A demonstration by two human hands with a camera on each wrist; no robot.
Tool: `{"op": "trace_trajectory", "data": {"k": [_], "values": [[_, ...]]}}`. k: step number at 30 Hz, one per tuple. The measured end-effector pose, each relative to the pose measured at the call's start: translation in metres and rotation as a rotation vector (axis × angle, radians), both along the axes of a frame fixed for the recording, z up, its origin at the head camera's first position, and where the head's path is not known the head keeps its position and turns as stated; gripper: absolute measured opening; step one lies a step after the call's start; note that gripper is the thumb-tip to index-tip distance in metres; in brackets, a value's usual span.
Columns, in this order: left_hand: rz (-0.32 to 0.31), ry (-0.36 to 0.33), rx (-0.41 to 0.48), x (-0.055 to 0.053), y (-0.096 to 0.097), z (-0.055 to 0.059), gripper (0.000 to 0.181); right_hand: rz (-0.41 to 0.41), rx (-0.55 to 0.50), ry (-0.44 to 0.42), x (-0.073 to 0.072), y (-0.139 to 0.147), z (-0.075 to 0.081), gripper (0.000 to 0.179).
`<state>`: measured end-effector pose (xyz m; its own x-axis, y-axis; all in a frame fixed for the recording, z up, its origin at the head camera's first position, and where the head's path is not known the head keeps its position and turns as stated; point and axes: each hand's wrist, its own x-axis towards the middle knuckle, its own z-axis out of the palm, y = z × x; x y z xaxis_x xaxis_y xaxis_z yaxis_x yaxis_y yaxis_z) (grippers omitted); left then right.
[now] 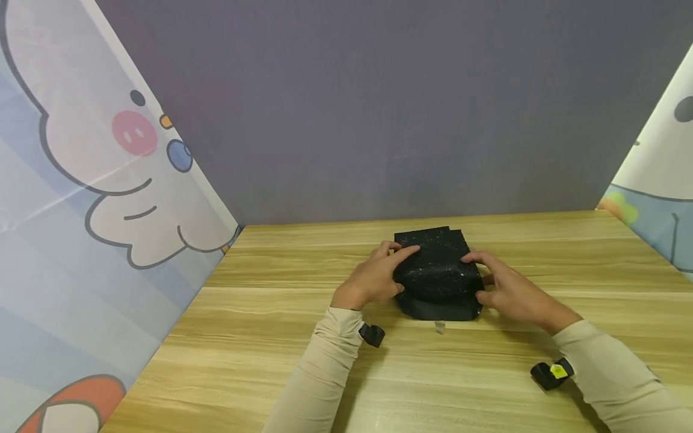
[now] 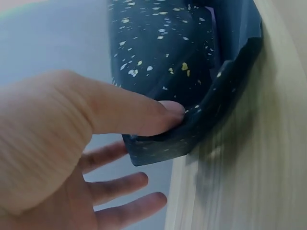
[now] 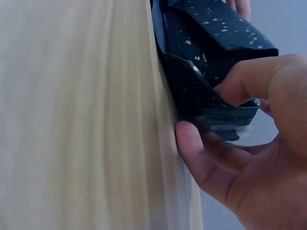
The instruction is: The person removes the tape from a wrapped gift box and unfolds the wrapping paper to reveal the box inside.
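Observation:
Black wrapping paper (image 1: 435, 279) with white and gold specks lies partly folded over a boxy shape on the wooden table. My left hand (image 1: 375, 278) holds its left end; in the left wrist view the thumb (image 2: 153, 117) presses into the folded end flap, and other fingers reach behind it. At the right end my right hand (image 1: 511, 291) grips the paper, one finger on the top edge and the thumb lower at the side. In the right wrist view the end stands open in creased flaps (image 3: 211, 100) between the digits. A purplish edge shows inside; what is wrapped stays mostly hidden.
A small greyish strip (image 1: 440, 328) is on the table (image 1: 260, 337) just in front of the paper. Behind stands a grey panel (image 1: 379, 114), with cartoon-printed sheets (image 1: 70, 240) at the sides. Each wrist wears a black camera (image 1: 372, 334).

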<state>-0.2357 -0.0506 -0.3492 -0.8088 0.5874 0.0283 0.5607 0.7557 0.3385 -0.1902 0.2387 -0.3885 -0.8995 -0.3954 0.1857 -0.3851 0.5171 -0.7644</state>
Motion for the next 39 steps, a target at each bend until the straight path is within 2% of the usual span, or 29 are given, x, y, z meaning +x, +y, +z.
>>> {"op": "trace_trajectory", "data": {"k": [9,12,17,21,24,28,31,34,39], "values": [[0.09,-0.034,-0.004,0.0,-0.005,0.005,0.078,-0.047,0.043,0.032,0.002,-0.004,0.001,0.061],[0.101,0.01,-0.026,-0.001,-0.001,0.004,0.075,-0.059,0.06,0.037,0.001,-0.004,0.0,0.061],[0.156,0.096,-0.049,0.001,0.007,0.005,0.08,-0.075,0.097,0.062,0.001,-0.006,0.0,0.062],[0.189,0.15,-0.001,0.0,0.003,0.013,0.066,-0.103,0.157,0.099,0.004,-0.011,0.004,0.063],[0.17,0.17,0.109,-0.003,-0.009,0.021,0.056,-0.141,0.237,0.17,0.006,-0.015,0.007,0.062],[0.055,0.154,0.254,-0.008,-0.027,0.03,0.048,-0.175,0.328,0.314,0.005,-0.018,0.009,0.056],[-0.007,0.136,0.295,-0.01,-0.038,0.035,0.039,-0.172,0.351,0.398,0.005,-0.018,0.008,0.053],[0.01,0.125,0.279,-0.011,-0.049,0.04,0.034,-0.163,0.357,0.445,0.005,-0.02,0.007,0.052],[0.114,0.09,0.227,-0.01,-0.063,0.046,0.032,-0.166,0.349,0.462,0.006,-0.023,0.008,0.05]]}}
